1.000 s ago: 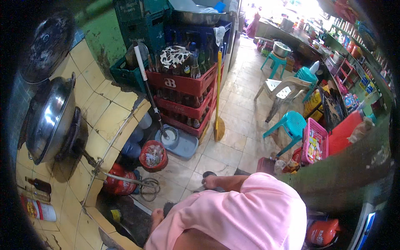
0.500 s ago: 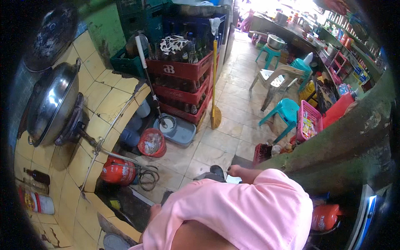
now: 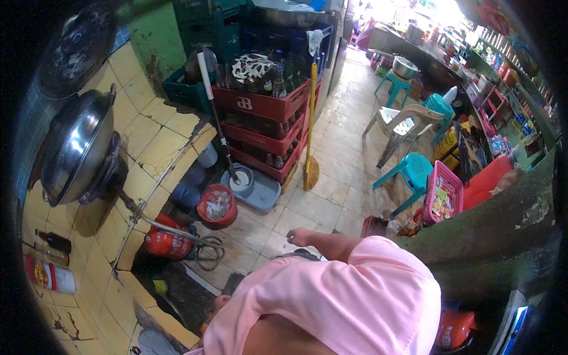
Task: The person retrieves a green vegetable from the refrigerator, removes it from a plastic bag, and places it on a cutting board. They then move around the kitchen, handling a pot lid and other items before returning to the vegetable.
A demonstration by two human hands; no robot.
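Observation:
My right hand (image 3: 299, 236) reaches out over the tiled floor (image 3: 290, 222), the bare forearm coming from a pink sleeve (image 3: 378, 260). Its fingers look curled together, and a tiny pale spot shows by the fingertips; I cannot make out what it is. The hand is nearest to the red bucket (image 3: 216, 207), which has whitish rubbish in it, but is apart from it. Only a bit of my left hand (image 3: 222, 302) shows, low beside the dark space under the yellow-tiled counter; its fingers are hidden. Close to that side are a red gas tank (image 3: 168, 238) and a coiled hose (image 3: 209, 253).
A yellow-handled broom (image 3: 311, 171) leans by stacked red bottle crates (image 3: 260, 103). A grey basin (image 3: 260, 192) holds a mop. A large metal wok (image 3: 80, 148) sits on the left counter. To the right are a turquoise stool (image 3: 414, 171), a plastic chair (image 3: 408, 121) and a pink basket (image 3: 444, 192).
My right hand has moved left and forward over the floor, showing more forearm. My left hand has drawn slightly back. The view has shifted a little.

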